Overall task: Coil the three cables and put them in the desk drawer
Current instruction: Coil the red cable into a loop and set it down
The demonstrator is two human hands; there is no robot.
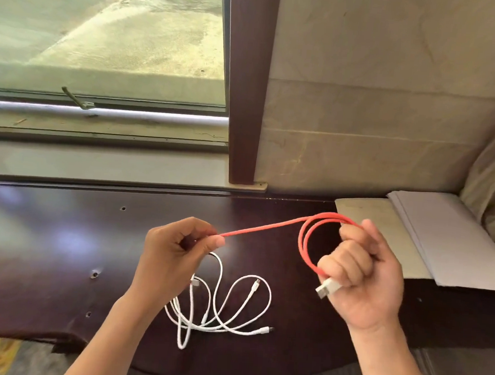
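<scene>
The right hand is raised over the right side of the dark surface, its fingers curled round two loops of the red cable so the coil keeps its shape, the white plug poking out below the fist. The left hand pinches the free run of that cable and holds it taut, probably to feed the next turn evenly. The white cables lie loose and tangled on the near middle of the surface, not yet coiled. No drawer is in view.
</scene>
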